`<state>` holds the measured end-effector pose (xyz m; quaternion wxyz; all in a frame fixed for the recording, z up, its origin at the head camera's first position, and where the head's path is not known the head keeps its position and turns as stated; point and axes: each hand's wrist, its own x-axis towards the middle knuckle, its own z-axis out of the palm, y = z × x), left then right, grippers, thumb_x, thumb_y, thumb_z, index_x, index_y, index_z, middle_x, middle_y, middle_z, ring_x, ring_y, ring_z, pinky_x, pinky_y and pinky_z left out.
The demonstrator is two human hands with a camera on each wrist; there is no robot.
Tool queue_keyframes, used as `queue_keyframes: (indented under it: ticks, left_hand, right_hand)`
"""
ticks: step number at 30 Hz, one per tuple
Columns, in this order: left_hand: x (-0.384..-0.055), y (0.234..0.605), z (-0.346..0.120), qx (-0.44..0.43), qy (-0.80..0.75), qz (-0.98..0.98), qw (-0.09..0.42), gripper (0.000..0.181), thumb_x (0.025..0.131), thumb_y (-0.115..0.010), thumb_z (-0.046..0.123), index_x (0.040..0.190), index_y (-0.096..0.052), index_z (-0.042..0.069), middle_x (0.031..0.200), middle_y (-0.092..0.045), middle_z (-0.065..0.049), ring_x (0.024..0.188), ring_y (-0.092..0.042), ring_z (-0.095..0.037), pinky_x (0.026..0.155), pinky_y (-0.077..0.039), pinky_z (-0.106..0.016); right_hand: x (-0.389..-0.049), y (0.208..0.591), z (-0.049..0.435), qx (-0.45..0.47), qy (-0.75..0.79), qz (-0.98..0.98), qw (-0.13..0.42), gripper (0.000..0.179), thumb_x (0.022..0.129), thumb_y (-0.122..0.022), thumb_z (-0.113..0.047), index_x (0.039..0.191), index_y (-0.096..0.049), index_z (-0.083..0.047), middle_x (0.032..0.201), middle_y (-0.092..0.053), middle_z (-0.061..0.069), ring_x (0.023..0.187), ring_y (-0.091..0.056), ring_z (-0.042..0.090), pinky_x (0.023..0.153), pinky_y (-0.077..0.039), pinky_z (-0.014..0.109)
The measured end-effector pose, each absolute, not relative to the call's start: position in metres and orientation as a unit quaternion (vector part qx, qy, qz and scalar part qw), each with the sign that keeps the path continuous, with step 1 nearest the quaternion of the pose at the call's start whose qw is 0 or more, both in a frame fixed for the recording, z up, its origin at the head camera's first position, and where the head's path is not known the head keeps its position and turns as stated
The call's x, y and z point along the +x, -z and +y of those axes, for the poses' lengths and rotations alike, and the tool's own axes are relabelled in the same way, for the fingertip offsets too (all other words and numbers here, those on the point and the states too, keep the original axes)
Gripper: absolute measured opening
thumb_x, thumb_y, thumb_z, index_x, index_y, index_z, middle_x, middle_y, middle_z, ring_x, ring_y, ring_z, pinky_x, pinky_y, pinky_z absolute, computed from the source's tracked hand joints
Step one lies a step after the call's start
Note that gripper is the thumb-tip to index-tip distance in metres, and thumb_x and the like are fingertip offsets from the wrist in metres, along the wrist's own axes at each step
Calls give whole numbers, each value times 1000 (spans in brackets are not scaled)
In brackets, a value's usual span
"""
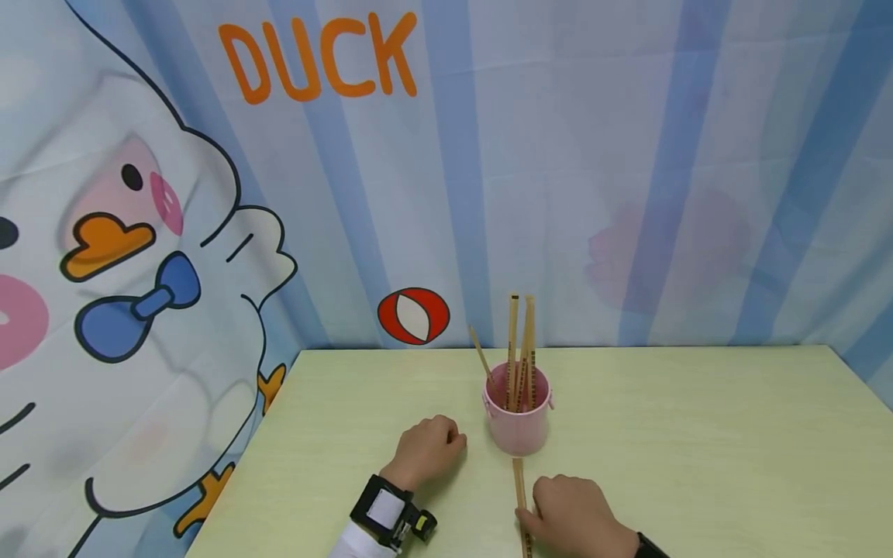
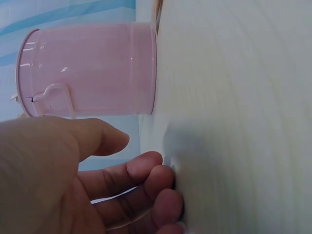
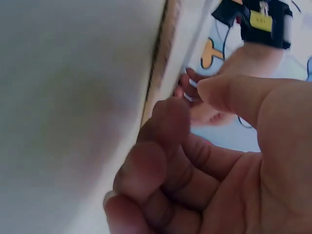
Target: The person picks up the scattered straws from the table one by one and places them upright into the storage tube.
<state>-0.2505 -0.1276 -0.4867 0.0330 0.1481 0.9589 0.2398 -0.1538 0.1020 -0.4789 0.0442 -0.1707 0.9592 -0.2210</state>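
On the table lies a wooden chopstick (image 1: pixel 519 484) with dark markings along it, pointing toward the pink bucket (image 1: pixel 519 430). My right hand (image 1: pixel 575 511) is just right of this chopstick, with its thumb overlapping it in the head view. In the right wrist view the thumb and the bent fingers (image 3: pixel 146 168) stand apart, and the chopstick (image 3: pixel 158 68) runs just past the fingertips. Left of the bucket, my left hand (image 1: pixel 427 451) rests by the tabletop with loosely curled fingers (image 2: pixel 146 168) and nothing between them. More chopsticks (image 1: pixel 522 349) stand upright in the bucket; one leans left.
The pale wooden table (image 1: pixel 698 442) ends at a blue striped curtain (image 1: pixel 544 155) behind the bucket. A printed duck (image 1: pixel 139 349) covers the curtain's left side. A black wrist device (image 1: pixel 386 511) sits on my left wrist.
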Motion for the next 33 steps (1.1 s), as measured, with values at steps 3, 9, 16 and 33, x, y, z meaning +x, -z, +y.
queue_keyframes:
  ticks: [3, 9, 16, 33]
  left_hand:
    - [-251, 487, -128, 148, -240, 959, 33, 40, 95, -61, 22, 58, -45, 20, 54, -37, 8, 51, -38, -9, 51, -27, -27]
    - [-250, 486, -126, 145, -239, 960, 30, 40, 95, -61, 22, 59, -45, 19, 55, -37, 8, 51, -38, -9, 50, -27, -27]
    - [-248, 485, -126, 143, -239, 960, 28, 40, 95, -60, 22, 58, -44, 19, 54, -36, 7, 50, -37, -9, 50, -26, -27]
    - [-248, 485, -128, 145, -242, 959, 19, 42, 94, -60, 20, 56, -41, 20, 53, -33, 9, 49, -34, -8, 49, -24, -26]
  right_hand:
    - [-151, 484, 97, -182, 208, 959, 58, 42, 88, -73, -37, 60, -49, -16, 53, -42, -7, 48, -38, 8, 46, -30, 28]
    - [-151, 488, 92, -184, 203, 955, 111, 39, 85, -77, -32, 55, -58, -16, 51, -47, -9, 48, -41, 7, 47, -36, 29]
    - [-151, 487, 91, -191, 205, 953, 114, 32, 83, -76, -23, 57, -58, -16, 51, -46, -9, 48, -41, 7, 46, -35, 28]
    - [-151, 475, 90, -214, 250, 937, 113, 32, 82, -71, -16, 56, -52, -18, 51, -36, -12, 48, -33, 5, 47, -26, 25]
